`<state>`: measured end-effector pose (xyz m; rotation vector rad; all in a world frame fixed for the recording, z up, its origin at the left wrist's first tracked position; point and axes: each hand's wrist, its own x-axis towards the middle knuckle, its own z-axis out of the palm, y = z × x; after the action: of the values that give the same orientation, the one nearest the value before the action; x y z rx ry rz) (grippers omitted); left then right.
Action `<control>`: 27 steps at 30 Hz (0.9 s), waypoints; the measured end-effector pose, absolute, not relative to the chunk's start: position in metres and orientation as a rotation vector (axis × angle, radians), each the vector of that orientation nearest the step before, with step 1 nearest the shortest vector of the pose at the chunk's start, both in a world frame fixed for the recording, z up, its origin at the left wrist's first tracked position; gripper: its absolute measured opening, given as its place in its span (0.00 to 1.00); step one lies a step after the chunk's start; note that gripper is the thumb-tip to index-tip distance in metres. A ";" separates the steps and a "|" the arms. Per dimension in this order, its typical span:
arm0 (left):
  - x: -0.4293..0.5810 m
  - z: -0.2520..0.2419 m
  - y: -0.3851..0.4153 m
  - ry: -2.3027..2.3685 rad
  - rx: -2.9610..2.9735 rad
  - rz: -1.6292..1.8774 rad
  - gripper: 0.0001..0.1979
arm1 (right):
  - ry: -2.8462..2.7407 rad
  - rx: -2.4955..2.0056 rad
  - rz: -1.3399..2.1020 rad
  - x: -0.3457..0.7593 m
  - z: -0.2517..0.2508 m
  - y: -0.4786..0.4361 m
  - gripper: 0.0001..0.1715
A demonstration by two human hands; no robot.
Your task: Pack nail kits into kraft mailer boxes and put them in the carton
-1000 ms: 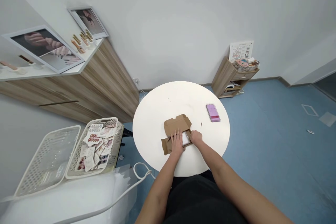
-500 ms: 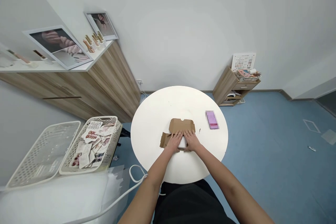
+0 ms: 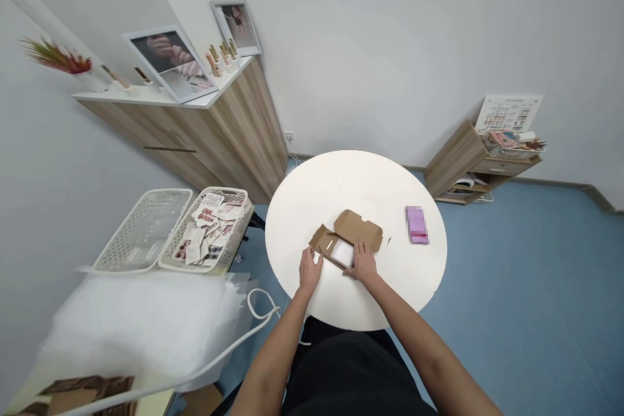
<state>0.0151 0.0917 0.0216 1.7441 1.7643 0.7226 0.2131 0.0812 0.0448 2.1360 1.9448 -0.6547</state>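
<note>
A small brown cardboard box (image 3: 329, 244) lies on the white round table with its lid folded back, turned at a slant. Inside its right part sits a flat white item (image 3: 342, 253), whose kind I cannot make out. My right hand (image 3: 364, 263) grips the right end of the box, fingers over the far side and thumb at the front edge. At the box's left front corner, by the raised side flap, is my left hand (image 3: 310, 270). Its thumb and fingers are apart with a gap between them, the fingertips close to the flap.
A pixelated purple item (image 3: 416, 225) lies on the round table (image 3: 302, 195) at right, and a small dark scrap (image 3: 389, 241) beside the box. To the left stand two white baskets (image 3: 168, 265), one full of packets, white sheeting (image 3: 141, 325) and a white cable (image 3: 229, 348).
The box has turned clockwise. My left hand has moved from its middle to its left front corner, uncovering more of the white item. My right hand has shifted to the right end. The view has swung left.
</note>
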 end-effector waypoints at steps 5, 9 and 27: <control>0.029 0.023 0.102 1.805 1.621 0.492 0.10 | 1.942 2.161 -0.632 0.206 0.043 0.075 0.68; 0.038 0.024 0.111 1.827 1.655 0.412 0.08 | 1.953 2.155 -0.628 0.207 0.043 0.077 0.67; 0.046 0.033 0.156 1.520 2.006 0.349 0.20 | 1.932 2.136 -0.648 0.208 0.047 0.076 0.66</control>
<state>0.0461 0.1564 0.0332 2.0062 1.5202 0.3486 0.2085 0.0760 0.0466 2.1359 1.9316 -0.6482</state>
